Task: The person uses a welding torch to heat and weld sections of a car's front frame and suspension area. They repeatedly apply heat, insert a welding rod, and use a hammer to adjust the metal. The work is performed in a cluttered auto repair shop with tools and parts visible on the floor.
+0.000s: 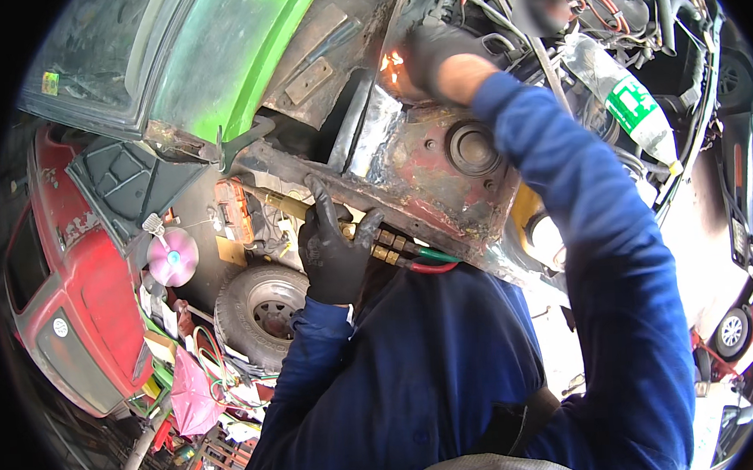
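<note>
brass torch [287,206] lies through the grasp of a worker's dark-gloved left hand [336,250] at the near edge of a rusted metal panel [420,176] in a vehicle's engine bay. its long axis slants from far left to near right: the slim end runs out to the left and far side of the grip, while the brass fittings sit to its right and slightly near, joined to a red hose [433,269] and a green hose [437,255]. the left hand is curled about the torch's middle, index finger and thumb spread apart above it; how the other fingers press cannot be told. the gloved right hand [441,57] is well apart from the torch, far and to the right across the panel, just beside a small orange glow [393,64]. blur and shadow hide whether that hand pinches anything. the torch lies left and near of it.
</note>
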